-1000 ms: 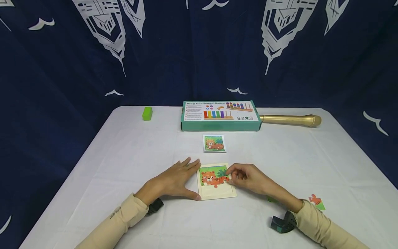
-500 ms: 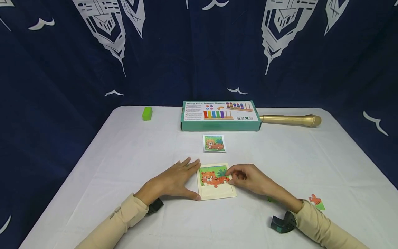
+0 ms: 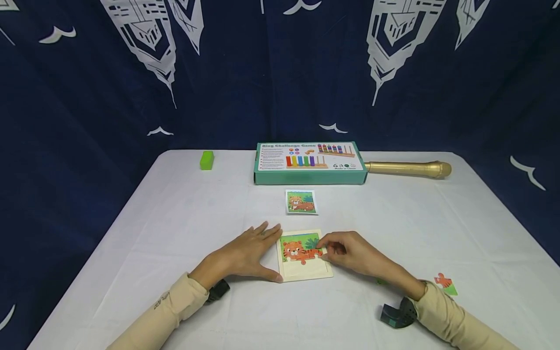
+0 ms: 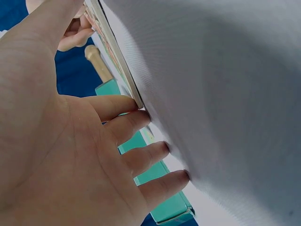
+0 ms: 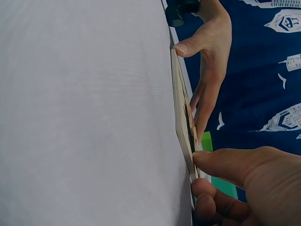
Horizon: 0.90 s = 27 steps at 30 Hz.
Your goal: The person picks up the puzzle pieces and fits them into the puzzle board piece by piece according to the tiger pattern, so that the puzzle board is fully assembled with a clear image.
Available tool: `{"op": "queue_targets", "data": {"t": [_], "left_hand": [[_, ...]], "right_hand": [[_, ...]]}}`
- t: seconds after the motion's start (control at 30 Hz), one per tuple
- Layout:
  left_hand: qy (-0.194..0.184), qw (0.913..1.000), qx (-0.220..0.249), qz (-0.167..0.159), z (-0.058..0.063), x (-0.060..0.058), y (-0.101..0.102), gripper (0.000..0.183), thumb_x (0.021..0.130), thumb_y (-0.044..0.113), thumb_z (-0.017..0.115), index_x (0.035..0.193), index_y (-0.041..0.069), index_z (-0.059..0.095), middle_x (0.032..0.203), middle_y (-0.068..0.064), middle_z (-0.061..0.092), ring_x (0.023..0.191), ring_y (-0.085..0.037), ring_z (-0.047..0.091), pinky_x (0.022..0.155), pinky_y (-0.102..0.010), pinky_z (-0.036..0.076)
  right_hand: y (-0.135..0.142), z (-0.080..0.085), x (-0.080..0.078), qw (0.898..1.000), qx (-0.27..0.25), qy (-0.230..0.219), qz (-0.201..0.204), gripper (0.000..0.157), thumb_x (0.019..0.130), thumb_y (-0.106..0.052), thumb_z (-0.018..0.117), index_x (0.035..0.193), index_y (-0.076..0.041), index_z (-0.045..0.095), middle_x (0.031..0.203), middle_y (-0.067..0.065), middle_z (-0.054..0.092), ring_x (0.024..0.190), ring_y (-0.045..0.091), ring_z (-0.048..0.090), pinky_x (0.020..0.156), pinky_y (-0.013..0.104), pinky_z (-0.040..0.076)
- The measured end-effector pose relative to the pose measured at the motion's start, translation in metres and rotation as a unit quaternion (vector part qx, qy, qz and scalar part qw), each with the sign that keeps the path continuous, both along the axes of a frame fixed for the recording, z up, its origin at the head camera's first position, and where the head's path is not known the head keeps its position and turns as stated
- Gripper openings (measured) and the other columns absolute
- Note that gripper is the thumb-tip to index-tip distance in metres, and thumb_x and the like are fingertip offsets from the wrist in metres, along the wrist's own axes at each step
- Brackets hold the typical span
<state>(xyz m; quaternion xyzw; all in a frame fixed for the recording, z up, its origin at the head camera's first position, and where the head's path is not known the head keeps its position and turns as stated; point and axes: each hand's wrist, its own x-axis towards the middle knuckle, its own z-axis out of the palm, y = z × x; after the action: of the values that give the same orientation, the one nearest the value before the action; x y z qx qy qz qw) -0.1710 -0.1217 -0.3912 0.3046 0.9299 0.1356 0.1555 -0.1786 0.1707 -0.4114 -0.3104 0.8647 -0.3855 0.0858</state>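
A wooden jigsaw board (image 3: 306,273) lies on the white table between the hands, its upper part filled with tiger puzzle pieces (image 3: 295,249) and its lower part bare wood. My left hand (image 3: 247,252) rests spread along the board's left side, thumb at the near corner and fingertips by the far one. In the left wrist view its fingers (image 4: 127,127) look straight. At the board's right side, my right hand (image 3: 352,250) has curled fingers and pinches the right-hand puzzle piece (image 3: 316,253) between thumb and index finger. That piece is partly covered by the fingertips.
A loose red-and-green puzzle piece (image 3: 446,284) lies near the right sleeve; a green bit (image 3: 382,281) peeks from under the right forearm. Beyond the board are a tiger picture card (image 3: 301,202), a teal game box (image 3: 310,177), a gold rod (image 3: 407,169) and a green block (image 3: 207,160).
Hardly anything differs. The right hand's fingertips have shifted very slightly at the board's right edge; the left hand and board stay put.
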Motion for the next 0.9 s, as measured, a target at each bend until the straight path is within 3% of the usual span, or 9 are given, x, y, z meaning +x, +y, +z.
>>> {"op": "queue_targets", "data": {"t": [0.57, 0.7, 0.9], "left_hand": [[0.001, 1.0000, 0.002, 0.002, 0.0001, 0.0006, -0.0001, 0.108, 0.072, 0.068, 0.069, 0.152, 0.011, 0.026, 0.159, 0.000, 0.019, 0.148, -0.027, 0.009, 0.118, -0.048, 0.015], [0.001, 1.0000, 0.003, 0.001, 0.0004, 0.0009, -0.0005, 0.108, 0.072, 0.068, 0.069, 0.152, 0.011, 0.025, 0.159, 0.000, 0.019, 0.148, -0.027, 0.009, 0.118, -0.048, 0.015], [0.002, 1.0000, -0.001, 0.000, 0.0001, 0.0010, -0.0007, 0.108, 0.072, 0.069, 0.068, 0.152, 0.011, 0.025, 0.159, 0.000, 0.019, 0.148, -0.027, 0.009, 0.118, -0.048, 0.015]], "right_hand": [[-0.0003, 0.0054, 0.0023, 0.998, 0.047, 0.035, 0.004, 0.015, 0.088, -0.012, 0.069, 0.102, -0.015, 0.073, 0.072, -0.012, 0.055, 0.063, 0.002, 0.045, 0.053, 0.018, 0.040], [-0.0007, 0.0067, 0.0040, 0.998, 0.053, 0.044, 0.007, 0.019, 0.090, -0.019, 0.067, 0.109, -0.017, 0.071, 0.076, -0.013, 0.055, 0.067, 0.003, 0.047, 0.056, 0.019, 0.042], [-0.0021, 0.0061, 0.0064, 0.994, 0.063, 0.064, 0.056, 0.031, 0.094, -0.027, 0.062, 0.125, -0.025, 0.065, 0.084, -0.016, 0.056, 0.073, 0.003, 0.050, 0.064, 0.020, 0.044]]}}
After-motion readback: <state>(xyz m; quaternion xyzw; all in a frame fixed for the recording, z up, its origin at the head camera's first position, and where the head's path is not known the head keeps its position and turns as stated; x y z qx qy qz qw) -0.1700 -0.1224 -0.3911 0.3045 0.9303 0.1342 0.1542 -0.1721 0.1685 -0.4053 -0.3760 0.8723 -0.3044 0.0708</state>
